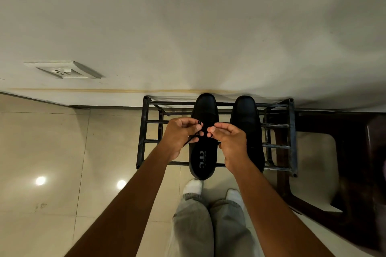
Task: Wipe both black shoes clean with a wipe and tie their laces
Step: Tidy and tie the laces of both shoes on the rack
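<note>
Two black leather shoes (246,127) stand side by side on a black metal shoe rack (146,131). Over the left shoe (203,110), the left hand (179,133) and right hand (229,140) pinch its thin black lace (193,138) between closed fingers (211,129).

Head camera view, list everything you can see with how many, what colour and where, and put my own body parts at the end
shoes: two, black, side by side on the rack, toes toward the wall
lace: one, black, on the left shoe, pinched by both hands
rack: one, black metal bars, against the wall
socket: one, white, on the wall at left
chair: one, dark brown, right of the rack
floor: beige tiles
left hand: over the left shoe
right hand: over the left shoe
socks: two, white
trousers: light grey
</note>
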